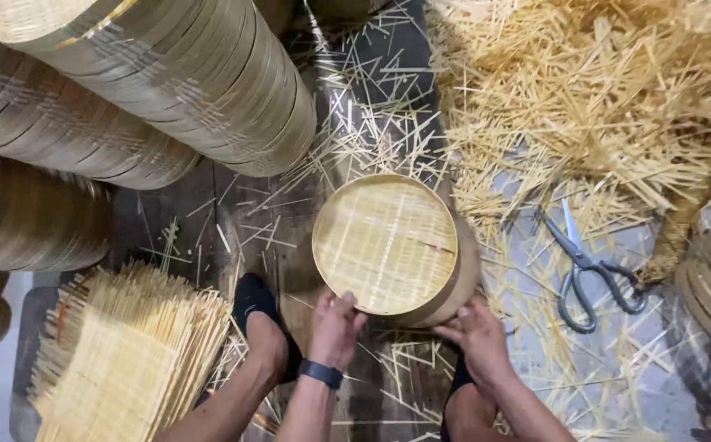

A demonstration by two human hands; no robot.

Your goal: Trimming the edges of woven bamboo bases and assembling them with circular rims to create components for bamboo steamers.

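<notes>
The tray (385, 243) is woven bamboo, pale, matt and finely ribbed, its rim a smooth bent strip; right of the tray lie scissors (586, 270) — dull grey metal; above and around the tray, splints (585, 90) of dry, rough, straw-coloured bamboo; upper left of the tray, stacks (167, 74) of smooth wooden hoops; lower left, mats (122, 352) — coarse weave.

Both forearms reach forward from the bottom edge, close together. The left hand (335, 327) has its fingers (347, 301) curled over and a dark band at the wrist. The right hand (478, 336) lies knuckles-up, its fingers (452, 331) pointing left toward the other hand.
</notes>
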